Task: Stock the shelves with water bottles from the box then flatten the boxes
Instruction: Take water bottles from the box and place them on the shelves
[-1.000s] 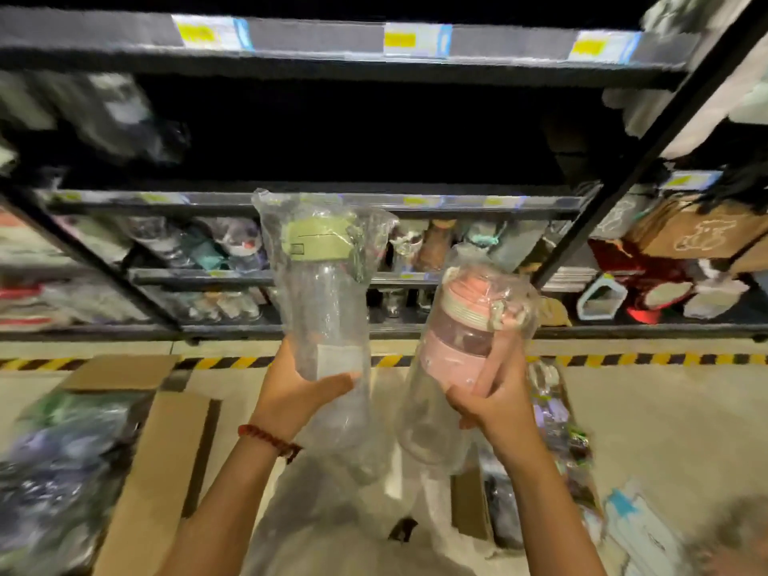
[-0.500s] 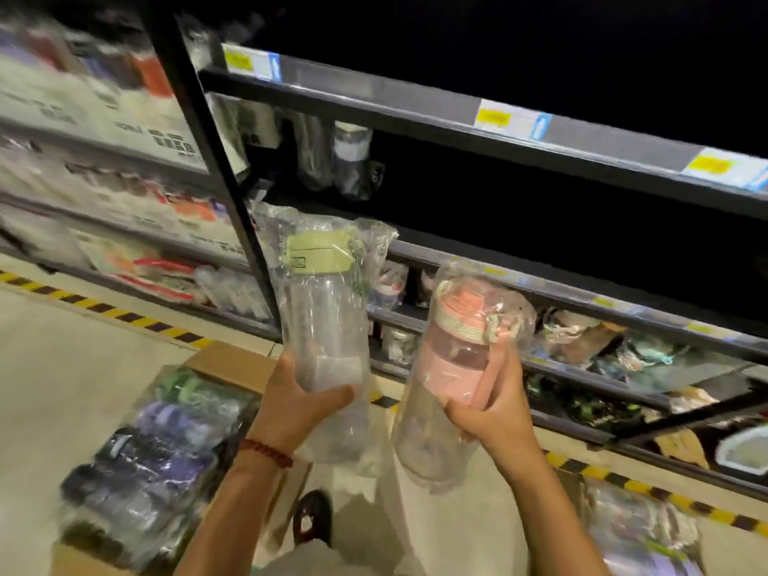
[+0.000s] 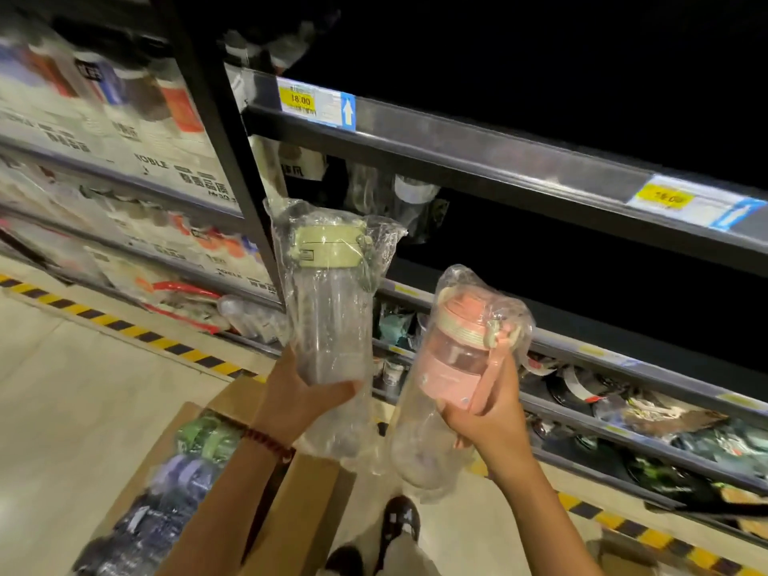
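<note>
Dim aisle with black shelf interiors [image 3: 582,76], glare on the plastic wrap [image 3: 332,251], motion blur at left, wide-angle bending.

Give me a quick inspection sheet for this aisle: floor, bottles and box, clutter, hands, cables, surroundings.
Surface: pale floor with a yellow-black stripe along the shelving.
Job's things: green-lid bottle and pink bottle, both bagged, held up; open box on the floor holds more bagged bottles.
Clutter: nothing seen.
Hands: left hand grips the green-lid bottle; right hand grips the pink bottle.
Cables: nothing seen.
Surroundings: dark shelf with price tags, stocked shelves below and left.
</note>
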{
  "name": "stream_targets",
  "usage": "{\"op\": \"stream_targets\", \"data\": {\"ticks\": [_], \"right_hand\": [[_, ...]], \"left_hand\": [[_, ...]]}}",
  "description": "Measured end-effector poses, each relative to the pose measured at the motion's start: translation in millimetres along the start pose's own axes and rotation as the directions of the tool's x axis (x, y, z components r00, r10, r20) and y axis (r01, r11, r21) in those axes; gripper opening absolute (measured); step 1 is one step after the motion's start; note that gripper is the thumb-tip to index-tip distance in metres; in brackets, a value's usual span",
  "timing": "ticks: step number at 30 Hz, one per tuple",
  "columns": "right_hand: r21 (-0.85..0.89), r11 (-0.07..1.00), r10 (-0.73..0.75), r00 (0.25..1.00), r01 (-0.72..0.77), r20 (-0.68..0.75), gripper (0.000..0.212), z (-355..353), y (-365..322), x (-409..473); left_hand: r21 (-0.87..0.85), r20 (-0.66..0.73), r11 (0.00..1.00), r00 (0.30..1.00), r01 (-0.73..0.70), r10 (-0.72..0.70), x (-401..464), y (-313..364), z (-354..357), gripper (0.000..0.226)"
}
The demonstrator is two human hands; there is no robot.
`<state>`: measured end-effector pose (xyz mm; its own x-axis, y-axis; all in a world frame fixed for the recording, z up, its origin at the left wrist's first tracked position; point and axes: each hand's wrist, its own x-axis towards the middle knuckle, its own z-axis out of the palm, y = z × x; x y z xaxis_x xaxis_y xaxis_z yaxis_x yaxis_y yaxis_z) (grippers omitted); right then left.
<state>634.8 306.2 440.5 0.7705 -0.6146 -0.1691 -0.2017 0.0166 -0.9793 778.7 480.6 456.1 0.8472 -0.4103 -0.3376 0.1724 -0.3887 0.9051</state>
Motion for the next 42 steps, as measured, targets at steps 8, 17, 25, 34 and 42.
{"op": "stream_targets", "data": {"ticks": [8, 17, 25, 34, 42], "right_hand": [[0.045, 0.998, -0.056, 0.998, 0.054, 0.042, 0.075, -3.5, 14.9, 119.6], [0.065, 0.995, -0.084, 0.995, 0.08, 0.061, 0.074, -0.4, 25.9, 209.3], [0.236, 0.955, -0.187, 0.982, 0.181, 0.002, 0.024, 20.9, 14.7, 239.7], [0.322, 0.884, -0.27, 0.933, 0.338, -0.237, 0.02, 39.3, 7.8, 239.9], [0.327, 0.871, -0.212, 0.881, 0.367, -0.423, 0.009, 43.4, 4.6, 246.5]], "left_hand": [[-0.05, -0.076, 0.998, 0.996, -0.045, 0.041, 101.2, 16.0, 35.1, 0.076], [-0.119, 0.027, 0.982, 0.988, -0.146, 0.15, 189.6, 6.6, 40.4, 0.042], [-0.066, 0.089, 0.971, 0.968, -0.229, 0.234, 242.8, 21.0, 21.8, 0.046], [-0.273, 0.104, 0.95, 0.977, -0.154, 0.188, 270.4, 21.4, 13.5, 0.092], [-0.307, 0.106, 0.917, 0.949, -0.254, 0.298, 283.0, 19.8, 21.3, 0.066]]}}
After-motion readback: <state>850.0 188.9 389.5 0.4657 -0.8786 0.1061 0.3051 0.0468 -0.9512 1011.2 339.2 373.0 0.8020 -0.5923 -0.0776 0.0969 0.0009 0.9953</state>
